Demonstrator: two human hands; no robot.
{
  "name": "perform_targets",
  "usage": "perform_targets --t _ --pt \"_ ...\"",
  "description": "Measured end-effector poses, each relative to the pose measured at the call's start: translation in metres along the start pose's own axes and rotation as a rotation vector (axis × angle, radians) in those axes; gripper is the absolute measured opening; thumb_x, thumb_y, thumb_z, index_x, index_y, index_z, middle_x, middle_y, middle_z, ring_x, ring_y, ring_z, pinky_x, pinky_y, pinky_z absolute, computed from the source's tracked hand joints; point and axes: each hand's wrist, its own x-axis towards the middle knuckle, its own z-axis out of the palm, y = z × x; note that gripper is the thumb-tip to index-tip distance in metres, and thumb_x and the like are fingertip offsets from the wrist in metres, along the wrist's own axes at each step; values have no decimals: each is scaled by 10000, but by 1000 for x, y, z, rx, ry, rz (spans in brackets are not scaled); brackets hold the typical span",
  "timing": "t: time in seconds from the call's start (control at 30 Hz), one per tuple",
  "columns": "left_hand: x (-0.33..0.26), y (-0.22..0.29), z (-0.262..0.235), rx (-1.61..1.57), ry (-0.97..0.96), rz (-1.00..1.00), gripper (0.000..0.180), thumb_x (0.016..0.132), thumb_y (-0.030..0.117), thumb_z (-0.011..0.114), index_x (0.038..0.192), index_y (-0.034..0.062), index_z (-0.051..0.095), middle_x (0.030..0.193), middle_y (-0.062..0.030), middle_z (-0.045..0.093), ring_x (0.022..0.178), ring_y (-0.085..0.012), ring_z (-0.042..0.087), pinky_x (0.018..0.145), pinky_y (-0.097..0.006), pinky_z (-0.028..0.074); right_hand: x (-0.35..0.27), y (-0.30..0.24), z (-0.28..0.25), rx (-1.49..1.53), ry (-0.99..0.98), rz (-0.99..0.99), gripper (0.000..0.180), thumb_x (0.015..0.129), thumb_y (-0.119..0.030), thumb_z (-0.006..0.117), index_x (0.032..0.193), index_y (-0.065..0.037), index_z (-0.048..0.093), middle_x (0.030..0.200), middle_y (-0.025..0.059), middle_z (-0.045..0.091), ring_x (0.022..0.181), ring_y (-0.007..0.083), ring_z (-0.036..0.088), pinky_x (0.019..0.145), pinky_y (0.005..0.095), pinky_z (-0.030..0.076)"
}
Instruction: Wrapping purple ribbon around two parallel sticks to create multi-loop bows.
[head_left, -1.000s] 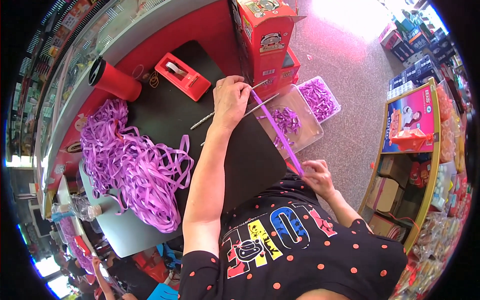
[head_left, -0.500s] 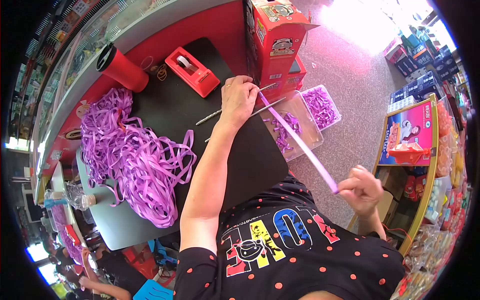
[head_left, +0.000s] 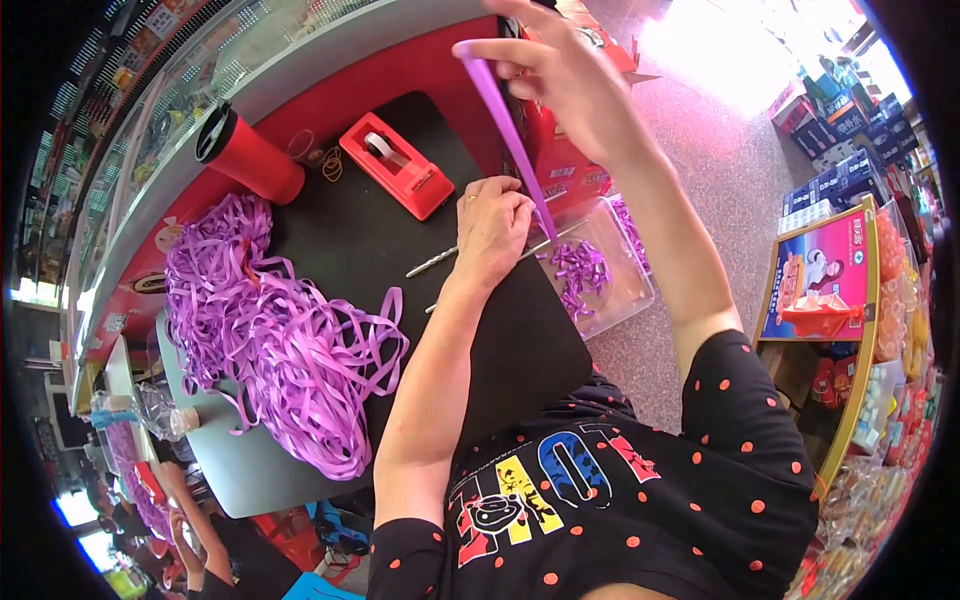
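My left hand is closed at the edge of the black tabletop, around thin metal rods that stick out on both sides of it. Up and to the right, my right hand, slightly blurred, holds a purple ribbon at its fingertips. That ribbon stretches down taut to the rods beside my left hand. Below the rod ends sits a clear plastic tray with short curled purple ribbon pieces in it. A big tangled heap of purple ribbon lies on the left of the table.
A red tape dispenser, a red tumbler and rubber bands stand along the back of the table. Red cardboard boxes rise beyond the tray. Shelves of goods line the right. Another person's arm shows at lower left.
My right hand has swung from the lower right up and over to the far side, carrying the ribbon end across the rods. My left hand keeps its grip on the rods.
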Motion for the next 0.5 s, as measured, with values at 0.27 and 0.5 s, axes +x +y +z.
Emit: perform_targets --t 0.27,0.5 --pt "-3 -3 -7 -2 -6 15 166 660 81 636 801 25 705 1044 -123 623 1033 -315 533 897 -394 424 15 160 -6 291 45 409 677 975 -564 281 1460 -94 242 1164 129 604 880 99 492 811 233 390" --pt "-2 5 -4 -6 95 -96 163 619 -11 637 774 24 675 991 -99 577 996 -294 517 869 -376 431 -18 217 0 411 200 626 641 964 -577 290 1461 -174 251 1014 85 628 838 129 553 705 257 457"
